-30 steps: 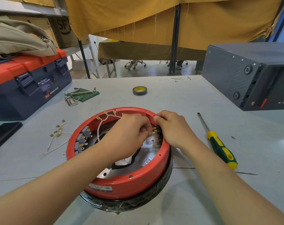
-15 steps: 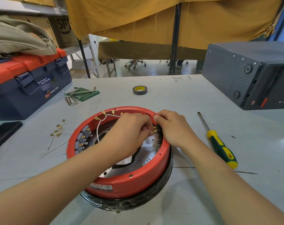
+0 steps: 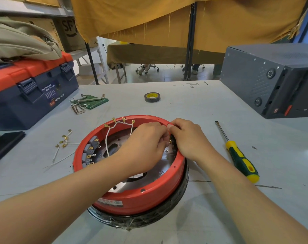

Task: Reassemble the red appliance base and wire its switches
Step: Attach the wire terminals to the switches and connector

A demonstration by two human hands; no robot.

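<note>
Nearest on the grey table [image 3: 202, 106] sits the red appliance base [image 3: 141, 196], a round ring resting on a dark, film-wrapped lower part [image 3: 142, 220], open side up so the shiny metal plate [image 3: 160, 166] inside shows. Both forearms reach in over its near rim. The left hand [image 3: 142, 147] hovers inside the ring with fingers curled, its fingertips pinching a small brass terminal [image 3: 170, 142] at the right inner wall. The right hand [image 3: 188, 138] lies over the right rim, fingers bent down round the dark switch [image 3: 174, 140] there, thumb at the rim's edge; just how it grips I cannot tell. Along the left inner wall stands a row of grey switches [image 3: 91, 152] with brass tabs. A white wire harness [image 3: 114, 127] with brass connectors drapes over the far rim.

Right of the base lies a yellow-and-green screwdriver [image 3: 241, 161], tip pointing away. Left of it, loose white leads [image 3: 63, 147] with brass ends lie scattered. Farther back are hex keys [image 3: 86, 101] on a green card, a roll of black tape [image 3: 152, 97], a blue-and-red toolbox [image 3: 26, 92] at far left, and a dark grey metal case [image 3: 266, 80] at far right.
</note>
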